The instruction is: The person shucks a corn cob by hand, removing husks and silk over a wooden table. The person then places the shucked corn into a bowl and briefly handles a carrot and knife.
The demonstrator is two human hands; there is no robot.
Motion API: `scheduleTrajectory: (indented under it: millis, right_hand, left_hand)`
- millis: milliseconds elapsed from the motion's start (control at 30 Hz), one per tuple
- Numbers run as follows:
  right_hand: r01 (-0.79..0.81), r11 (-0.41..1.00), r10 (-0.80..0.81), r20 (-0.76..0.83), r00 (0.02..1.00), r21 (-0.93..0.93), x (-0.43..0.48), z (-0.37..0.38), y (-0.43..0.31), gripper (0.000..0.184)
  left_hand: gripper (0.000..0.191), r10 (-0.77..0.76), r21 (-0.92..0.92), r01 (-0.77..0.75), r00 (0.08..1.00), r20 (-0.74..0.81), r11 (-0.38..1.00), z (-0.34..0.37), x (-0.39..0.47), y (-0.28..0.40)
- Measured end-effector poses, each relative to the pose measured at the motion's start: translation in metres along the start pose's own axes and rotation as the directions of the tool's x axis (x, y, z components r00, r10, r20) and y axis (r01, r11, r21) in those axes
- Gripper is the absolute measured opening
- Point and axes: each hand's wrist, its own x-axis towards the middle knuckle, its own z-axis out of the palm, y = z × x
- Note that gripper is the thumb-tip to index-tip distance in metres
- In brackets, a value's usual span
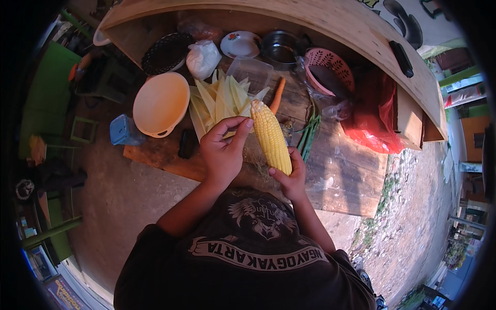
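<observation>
A husked ear of corn [270, 137] stands tilted over the near part of the wooden table, its tip end down in my right hand [290, 174]. My right thumb and fingers grip its lower end. My left hand [228, 143] is at the upper left side of the ear, thumb and forefinger pinched together near the kernels; whether something thin is between them cannot be told. Behind the left hand lies a pile of pale corn husks [223, 97]. A carrot [278, 95] lies just beyond the ear, and green onion stalks [310, 135] lie to its right.
On the wooden table [348, 182] are a cream plastic bowl [161, 102], a blue-lidded container [122, 130], a clear plastic box [252, 71], a white bag [203, 60], a floral plate [240, 43], a metal pan [281, 48], a pink basket [325, 58] and a red plastic bag [372, 116]. A raised wooden shelf [310, 23] borders the far side.
</observation>
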Motion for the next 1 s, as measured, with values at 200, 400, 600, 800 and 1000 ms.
scheduleTrajectory:
  millis: [200, 400, 600, 800, 1000]
  right_hand:
    - [-0.118, 0.935, 0.095, 0.082, 0.992, 0.335, 0.002, -0.001, -0.003, 0.053]
    - [-0.237, 0.868, 0.154, 0.216, 0.964, 0.437, 0.003, -0.009, -0.008, 0.072]
    - [-0.36, 0.79, 0.198, 0.348, 0.916, 0.497, 0.006, -0.015, -0.011, 0.082]
    - [-0.452, 0.748, 0.273, 0.396, 0.877, 0.486, 0.006, -0.011, -0.012, 0.087]
    - [-0.427, 0.773, 0.239, 0.408, 0.881, 0.469, 0.008, -0.01, -0.011, 0.088]
  left_hand:
    - [0.013, 0.005, -0.082, 0.0, 0.998, 0.06, 0.997, 0.001, -0.006, -0.003]
    - [0.012, 0.073, -0.087, -0.051, 0.959, 0.273, 0.995, -0.012, -0.007, -0.009]
    - [0.011, 0.274, 0.292, -0.357, 0.917, 0.29, 0.887, -0.012, 0.006, -0.002]
    - [0.038, -0.004, -0.118, 0.029, 0.979, 0.206, 0.993, 0.008, 0.003, 0.013]
    - [0.033, 0.172, -0.08, -0.17, 0.985, 0.024, 0.982, 0.007, -0.004, 0.001]
